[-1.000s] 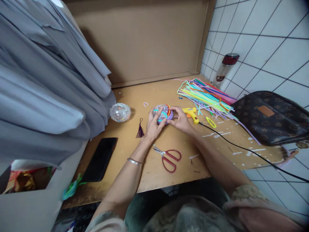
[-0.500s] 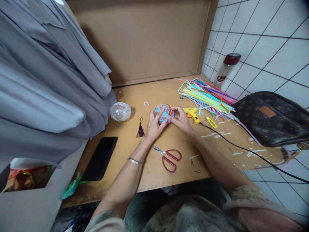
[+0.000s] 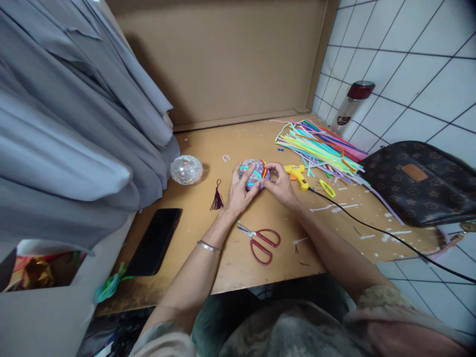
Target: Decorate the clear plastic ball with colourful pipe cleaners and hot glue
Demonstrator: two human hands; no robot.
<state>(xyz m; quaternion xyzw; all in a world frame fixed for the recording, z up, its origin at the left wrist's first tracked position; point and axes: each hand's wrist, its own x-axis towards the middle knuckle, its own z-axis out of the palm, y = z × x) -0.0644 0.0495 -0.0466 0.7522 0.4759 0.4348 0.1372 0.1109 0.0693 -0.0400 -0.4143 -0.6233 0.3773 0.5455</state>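
A small round ornament [image 3: 254,171], purple and clear with turquoise, red and yellow bands, is held just above the wooden table [image 3: 208,263]. Wrapped round its left side is my left hand [image 3: 238,192], closed on it. The fingertips of my right hand [image 3: 278,182] pinch its right edge, by the red and yellow bands. A clear ball [image 3: 186,170] rests to the left, and a dark purple tassel [image 3: 216,198] lies between it and my left hand. Red-handled scissors [image 3: 262,242] lie partly open below my hands. Just right of my right hand is a yellow glue gun [image 3: 298,176].
Colourful pipe cleaners [image 3: 320,146] lie at the back right, near a bottle [image 3: 351,106] and a brown patterned bag [image 3: 420,183]. The glue gun's black cord [image 3: 357,222] crosses the right side. A black phone [image 3: 154,242] lies at the left, beside a grey curtain [image 3: 82,124].
The view has shifted very slightly. Both hands keep hold of the ornament in nearly the same pose.
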